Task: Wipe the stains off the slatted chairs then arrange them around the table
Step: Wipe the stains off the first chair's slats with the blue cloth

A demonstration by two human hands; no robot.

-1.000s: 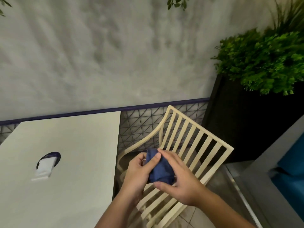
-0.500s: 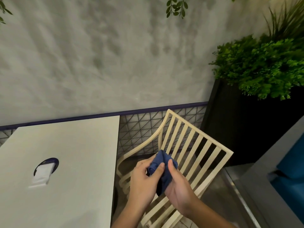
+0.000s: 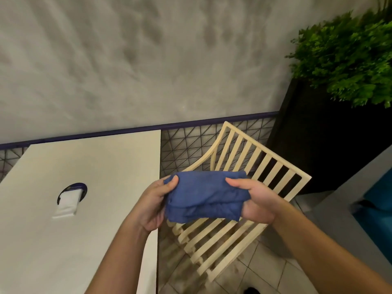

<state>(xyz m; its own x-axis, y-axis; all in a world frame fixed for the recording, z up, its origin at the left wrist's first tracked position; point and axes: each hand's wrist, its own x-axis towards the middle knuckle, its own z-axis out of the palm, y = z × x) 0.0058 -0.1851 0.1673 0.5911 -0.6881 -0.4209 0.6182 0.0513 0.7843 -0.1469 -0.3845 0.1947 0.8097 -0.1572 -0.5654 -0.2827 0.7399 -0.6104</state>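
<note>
A blue cloth, folded into a wide band, is stretched between both hands in front of me. My left hand pinches its left end with thumb on top. My right hand grips its right end. Below and behind the cloth stands a cream slatted chair, its backrest angled toward the wall and its seat slats running under my hands. The white table is at the left, its right edge close beside the chair.
A round hole in the table holds white napkins. A black planter with a green bush stands right of the chair. A grey bench with a blue cushion is at far right. Tiled floor lies below.
The cloth was bunched into a small wad between close hands; now my hands have moved apart and raised it, spreading it into a wide folded band.
</note>
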